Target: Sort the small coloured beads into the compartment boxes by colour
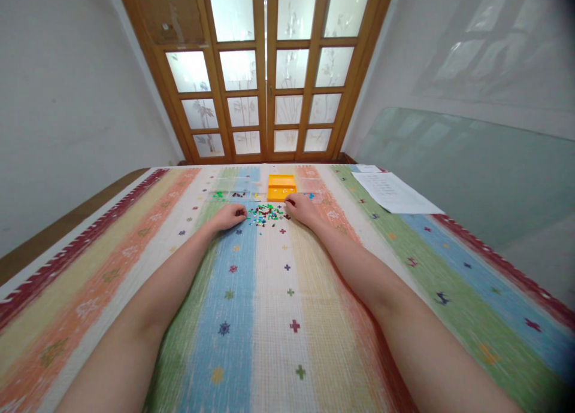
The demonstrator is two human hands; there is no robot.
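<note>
A pile of tiny green, dark red, blue and white pieces [267, 212] lies on the striped cloth between my hands. My left hand [230, 216] rests at the pile's left edge, its fingers closed in a pinch by some green bits; what they hold, if anything, is too small to name. On the other side, my right hand [302, 209] has thumb and finger pinched together near the front right corner of an open yellow box [282, 188]. Whatever sits between those fingertips cannot be made out. A few pale bits show inside the box.
Small groups of green pieces [218, 194], dark red pieces [238, 195], yellow pieces [257, 196] and blue pieces [309, 196] lie in a row beside the box. Printed paper sheets [390, 191] lie at the right. Glass-paned wooden doors [269, 72] stand beyond the tablecloth [274, 341].
</note>
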